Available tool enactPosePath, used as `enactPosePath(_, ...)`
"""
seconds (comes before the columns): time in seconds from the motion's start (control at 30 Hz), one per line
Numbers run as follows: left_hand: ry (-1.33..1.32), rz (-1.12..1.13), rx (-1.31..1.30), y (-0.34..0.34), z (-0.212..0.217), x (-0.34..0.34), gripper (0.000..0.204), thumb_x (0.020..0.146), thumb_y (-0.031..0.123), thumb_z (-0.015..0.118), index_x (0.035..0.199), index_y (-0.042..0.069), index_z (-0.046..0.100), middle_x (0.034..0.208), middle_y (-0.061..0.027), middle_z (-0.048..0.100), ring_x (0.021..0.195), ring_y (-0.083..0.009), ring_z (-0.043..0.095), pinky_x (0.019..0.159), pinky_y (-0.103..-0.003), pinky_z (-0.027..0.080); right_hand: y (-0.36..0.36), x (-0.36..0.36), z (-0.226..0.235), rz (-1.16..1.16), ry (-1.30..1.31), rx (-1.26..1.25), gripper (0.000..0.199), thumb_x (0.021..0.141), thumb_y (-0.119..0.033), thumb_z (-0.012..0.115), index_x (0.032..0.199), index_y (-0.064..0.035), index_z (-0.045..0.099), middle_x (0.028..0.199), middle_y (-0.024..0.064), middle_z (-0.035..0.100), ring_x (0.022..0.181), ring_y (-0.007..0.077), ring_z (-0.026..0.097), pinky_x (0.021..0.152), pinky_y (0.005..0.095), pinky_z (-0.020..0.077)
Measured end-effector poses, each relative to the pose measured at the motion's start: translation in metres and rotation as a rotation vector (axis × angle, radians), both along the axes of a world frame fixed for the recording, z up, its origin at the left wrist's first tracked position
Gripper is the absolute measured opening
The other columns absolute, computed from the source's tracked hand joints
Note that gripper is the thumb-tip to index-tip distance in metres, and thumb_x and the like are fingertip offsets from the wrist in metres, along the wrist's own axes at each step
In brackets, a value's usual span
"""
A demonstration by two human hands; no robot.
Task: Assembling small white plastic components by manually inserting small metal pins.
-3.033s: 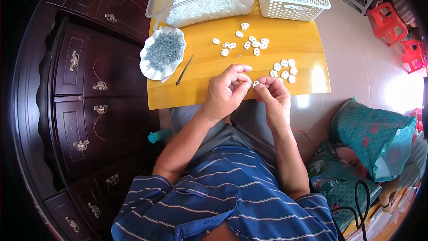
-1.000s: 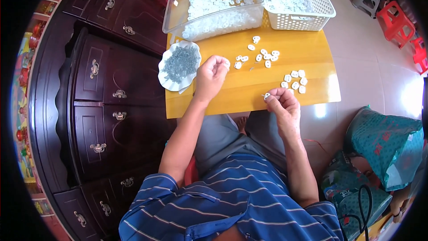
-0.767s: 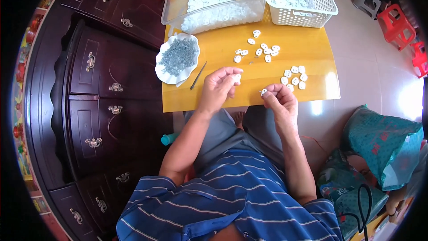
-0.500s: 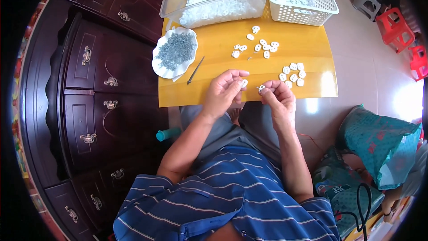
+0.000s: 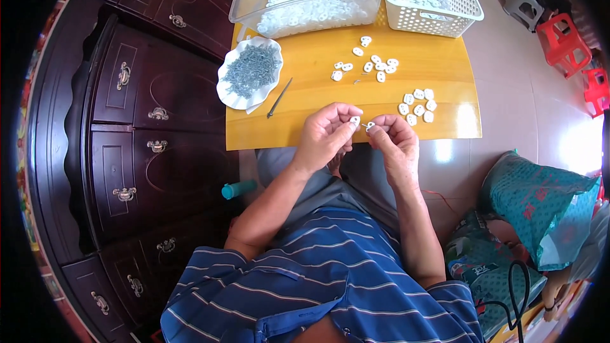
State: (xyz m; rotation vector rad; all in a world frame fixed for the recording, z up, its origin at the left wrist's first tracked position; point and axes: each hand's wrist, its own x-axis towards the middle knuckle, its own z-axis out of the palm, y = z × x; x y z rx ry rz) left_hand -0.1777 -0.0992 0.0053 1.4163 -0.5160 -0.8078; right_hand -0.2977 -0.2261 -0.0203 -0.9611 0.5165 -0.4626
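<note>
Plainly, left hand, right hand pinch white pieces; teal bag printed.

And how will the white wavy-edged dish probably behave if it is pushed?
The dish is likely stiff: it shows no sag under its heap of small grey pieces. That loose heap would probably shift, perhaps spill if tilted. The dish may slide easily, because the yellow tabletop looks smooth and shiny.

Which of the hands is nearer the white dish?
Left. In the picture, the left hand is below and right of the white dish; the right hand is farther right.
</note>
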Motion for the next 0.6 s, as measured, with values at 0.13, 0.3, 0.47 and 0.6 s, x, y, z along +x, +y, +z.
enactPosePath(0.13,-0.010,0.006,-0.042,-0.0003,-0.0046,-0.0009,0.020,0.098,0.001,0.064,0.118,0.001,0.067,0.100,0.0014,0.069,0.086,-0.0021,0.062,0.074,-0.018,0.050,-0.0003,0.0001,0.0004,-0.004,0.010,-0.014,0.009,0.096,-0.002,0.066,0.106,-0.0010,0.066,0.090,0.0029,0.069,0.076,0.0073,0.058,0.071,0.0218,0.0466)
enactPosePath(0.3,-0.159,-0.023,-0.051,-0.0022,-0.0082,0.0002,0.025,0.096,-0.002,0.067,0.121,0.001,0.067,0.104,-0.0003,0.070,0.094,-0.0046,0.065,0.084,-0.021,0.053,-0.0010,0.0001,-0.0009,0.001,0.022,-0.040,0.009,0.097,-0.003,0.066,0.106,-0.0009,0.066,0.089,0.0025,0.069,0.076,0.0071,0.058,0.071,0.0215,0.0464)
enactPosePath(0.47,-0.251,-0.009,-0.048,-0.0049,-0.0084,-0.0009,0.022,0.097,-0.004,0.064,0.119,-0.002,0.066,0.097,0.0000,0.070,0.081,-0.0008,0.064,0.071,-0.018,0.053,-0.0017,-0.0005,-0.0002,0.003,0.035,-0.049,0.010,0.097,-0.004,0.066,0.106,-0.0009,0.066,0.089,0.0018,0.068,0.077,0.0069,0.059,0.072,0.0214,0.0470)
enactPosePath(0.6,-0.311,-0.032,-0.029,-0.0043,-0.0049,-0.0003,0.022,0.096,-0.004,0.065,0.118,-0.002,0.067,0.095,-0.0003,0.070,0.080,-0.0015,0.064,0.072,-0.018,0.053,-0.0032,-0.0014,-0.0024,0.006,0.055,-0.080,0.010,0.097,-0.004,0.067,0.107,-0.0007,0.066,0.089,0.0015,0.068,0.078,0.0070,0.059,0.073,0.0214,0.0475)
